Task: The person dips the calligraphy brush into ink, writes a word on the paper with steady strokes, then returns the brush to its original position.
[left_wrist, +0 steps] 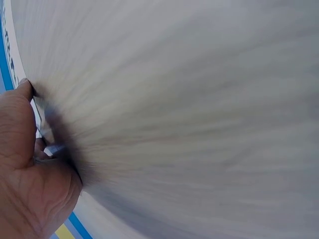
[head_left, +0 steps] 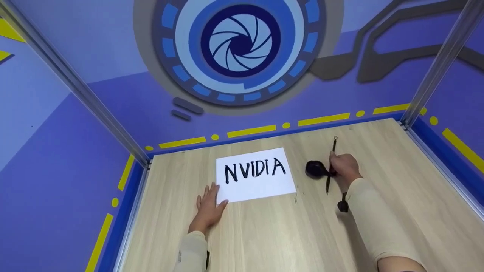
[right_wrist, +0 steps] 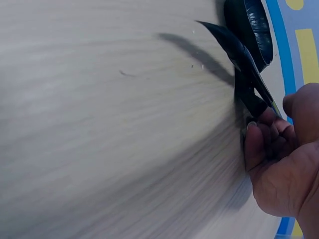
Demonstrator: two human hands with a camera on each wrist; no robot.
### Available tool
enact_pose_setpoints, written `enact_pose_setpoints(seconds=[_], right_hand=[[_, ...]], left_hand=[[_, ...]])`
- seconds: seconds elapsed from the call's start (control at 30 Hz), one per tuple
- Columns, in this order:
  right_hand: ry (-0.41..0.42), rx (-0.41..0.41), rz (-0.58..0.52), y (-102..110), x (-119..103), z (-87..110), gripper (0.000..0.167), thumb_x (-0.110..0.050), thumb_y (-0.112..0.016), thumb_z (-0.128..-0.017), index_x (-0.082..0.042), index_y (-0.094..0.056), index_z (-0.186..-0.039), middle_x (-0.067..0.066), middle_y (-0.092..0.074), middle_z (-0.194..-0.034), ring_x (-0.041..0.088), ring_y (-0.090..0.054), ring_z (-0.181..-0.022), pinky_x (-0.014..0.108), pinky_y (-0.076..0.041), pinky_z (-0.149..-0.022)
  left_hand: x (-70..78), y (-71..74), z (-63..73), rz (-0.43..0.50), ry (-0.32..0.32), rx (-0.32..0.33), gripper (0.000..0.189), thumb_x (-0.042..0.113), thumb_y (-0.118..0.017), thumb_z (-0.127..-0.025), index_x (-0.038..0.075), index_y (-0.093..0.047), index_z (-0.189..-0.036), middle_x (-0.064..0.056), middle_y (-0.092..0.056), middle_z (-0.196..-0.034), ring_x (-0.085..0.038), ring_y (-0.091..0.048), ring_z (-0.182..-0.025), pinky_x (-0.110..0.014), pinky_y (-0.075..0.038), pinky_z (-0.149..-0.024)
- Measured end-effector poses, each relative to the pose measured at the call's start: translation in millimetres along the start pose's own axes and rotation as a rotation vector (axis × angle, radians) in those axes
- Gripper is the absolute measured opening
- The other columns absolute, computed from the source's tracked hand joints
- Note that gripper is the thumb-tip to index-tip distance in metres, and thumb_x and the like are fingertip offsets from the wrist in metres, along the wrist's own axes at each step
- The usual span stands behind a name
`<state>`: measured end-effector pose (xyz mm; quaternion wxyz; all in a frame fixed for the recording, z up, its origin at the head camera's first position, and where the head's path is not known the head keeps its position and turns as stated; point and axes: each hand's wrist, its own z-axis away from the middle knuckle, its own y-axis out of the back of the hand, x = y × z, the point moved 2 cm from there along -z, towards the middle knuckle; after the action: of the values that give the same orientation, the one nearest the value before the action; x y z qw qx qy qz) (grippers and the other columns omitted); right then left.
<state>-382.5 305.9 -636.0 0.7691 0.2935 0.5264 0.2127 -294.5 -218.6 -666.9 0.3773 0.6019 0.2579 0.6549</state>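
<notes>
A white sheet of paper (head_left: 261,190) lettered "NVIDIA" in thick black strokes lies on the wooden table. My left hand (head_left: 209,209) rests with spread fingers at its lower left corner, thumb along the bottom edge. To the right of the paper, my right hand (head_left: 345,165) pinches a slim dark brush (head_left: 328,186) with a loop at its top end. In the right wrist view the black, pointed bristles (right_wrist: 232,45) slant above the tabletop. Close beside them is a round black ink dish (head_left: 314,168) with a short handle, which reaches toward the right hand's curled fingers.
Blue-purple printed panels (head_left: 113,117) with metal corner posts (head_left: 435,64) enclose the wooden table (head_left: 261,234) at the back and sides. Small dark marks (head_left: 296,198) dot the wood near the paper's lower right corner. A small black device (head_left: 343,204) sits at the right wrist.
</notes>
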Motion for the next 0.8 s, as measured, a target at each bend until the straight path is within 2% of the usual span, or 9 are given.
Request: enact_pose_setpoints(seconds=[0.17,0.53,0.67,0.8], right_hand=[[-0.045,0.011,0.009,-0.9,5.0,-5.5,0.063,-0.049,-0.037,-0.111,-0.016,-0.062,-0.064,-0.003,-0.062,-0.061,0.023,-0.061,-0.07,0.033,-0.046,-0.067],[-0.051,0.058,-0.022,-1.5,3.9,-3.3,0.061,-0.046,-0.039,-0.112,-0.015,-0.06,-0.065,-0.003,-0.058,-0.06,0.022,-0.057,-0.067,0.034,-0.044,-0.066],[-0.062,0.056,-0.038,-3.7,4.9,-4.5,0.059,-0.048,-0.039,-0.112,-0.016,-0.055,-0.066,-0.004,-0.055,-0.061,0.02,-0.054,-0.066,0.034,-0.043,-0.067],[-0.066,0.066,-0.069,-2.6,5.5,-5.5,0.061,-0.053,-0.038,-0.112,-0.016,-0.056,-0.067,-0.003,-0.059,-0.063,0.02,-0.057,-0.067,0.034,-0.044,-0.07]], left_hand=[[0.8,-1.8,0.8,0.02,-0.008,-0.001,0.072,0.037,-0.059,-0.11,0.011,-0.03,-0.169,-0.014,-0.015,-0.182,-0.042,-0.005,-0.17,-0.068,0.006,-0.134],[-2.3,-4.6,0.5,0.02,0.013,-0.006,0.073,0.04,-0.059,-0.109,0.013,-0.028,-0.17,-0.011,-0.013,-0.182,-0.039,-0.003,-0.17,-0.066,0.008,-0.135],[-3.7,-4.9,1.6,0.008,0.022,-0.002,0.073,0.04,-0.059,-0.109,0.014,-0.028,-0.17,-0.011,-0.013,-0.182,-0.04,-0.004,-0.17,-0.066,0.007,-0.135],[-3.3,-2.3,0.0,0.009,0.014,0.01,0.072,0.039,-0.059,-0.109,0.014,-0.029,-0.17,-0.011,-0.014,-0.182,-0.039,-0.005,-0.17,-0.066,0.007,-0.135]])
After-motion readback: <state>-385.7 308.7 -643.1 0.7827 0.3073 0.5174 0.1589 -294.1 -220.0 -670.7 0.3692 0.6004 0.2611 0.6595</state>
